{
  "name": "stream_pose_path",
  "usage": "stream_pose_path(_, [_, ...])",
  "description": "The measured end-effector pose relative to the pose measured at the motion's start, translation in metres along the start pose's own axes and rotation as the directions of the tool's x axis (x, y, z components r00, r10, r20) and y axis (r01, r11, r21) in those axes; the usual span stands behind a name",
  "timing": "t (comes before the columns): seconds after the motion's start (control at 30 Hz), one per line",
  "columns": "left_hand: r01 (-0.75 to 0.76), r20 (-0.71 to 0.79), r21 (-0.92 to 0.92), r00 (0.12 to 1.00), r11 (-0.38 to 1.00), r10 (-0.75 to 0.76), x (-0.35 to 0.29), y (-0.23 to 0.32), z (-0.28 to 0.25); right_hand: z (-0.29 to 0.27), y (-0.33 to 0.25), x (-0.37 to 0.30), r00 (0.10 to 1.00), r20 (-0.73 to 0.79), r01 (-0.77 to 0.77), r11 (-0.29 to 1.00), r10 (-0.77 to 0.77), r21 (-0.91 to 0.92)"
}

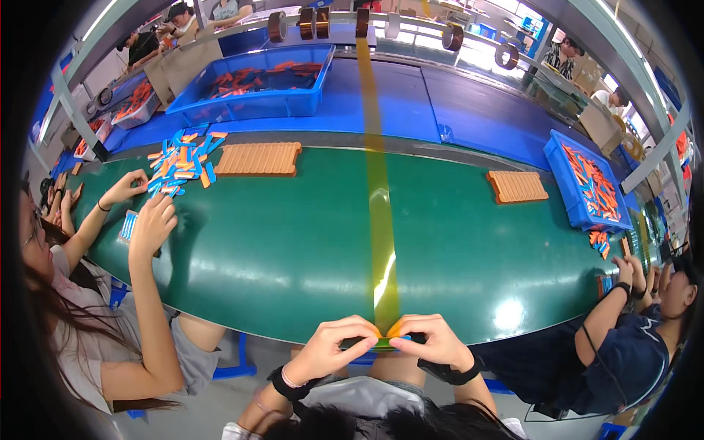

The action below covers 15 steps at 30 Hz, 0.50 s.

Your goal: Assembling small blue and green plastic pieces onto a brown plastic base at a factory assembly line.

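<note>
Amber tape strip (381,220) ran across the green table (293,227) to the near edge, seemingly light, flexible and sticky; the left hand (336,347) and right hand (438,342) pinched its near end, best taken by its side edges.

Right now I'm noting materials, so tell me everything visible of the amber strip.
The amber strip is a long, see-through band, glossy like plastic film, with bright glare toward its near end. It runs from beneath a brown roll over the blue surface and green table to the left hand and right hand, whose fingertips pinch it. Whether it touches the table is unclear.
</note>
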<state>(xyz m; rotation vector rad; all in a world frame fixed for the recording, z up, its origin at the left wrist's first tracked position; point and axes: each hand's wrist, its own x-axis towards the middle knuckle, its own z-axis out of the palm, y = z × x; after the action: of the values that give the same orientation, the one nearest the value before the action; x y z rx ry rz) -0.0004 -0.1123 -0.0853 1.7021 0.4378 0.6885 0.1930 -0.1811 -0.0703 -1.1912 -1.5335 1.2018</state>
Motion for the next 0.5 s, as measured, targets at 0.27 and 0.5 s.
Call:
stream_pose_path(0.27, [0.018, -0.041, -0.025, 0.999, 1.000, -0.019, 0.001, 0.001, 0.001, -0.003, 0.015, -0.003, 0.999, -0.001, 0.047, 0.995, -0.047, 0.090])
stream_pose_path(0.5, [0.096, -0.015, -0.021, 0.995, 0.995, -0.096, 0.000, -0.003, -0.003, -0.005, 0.012, -0.002, 0.998, 0.009, 0.063, 0.994, -0.064, 0.089])
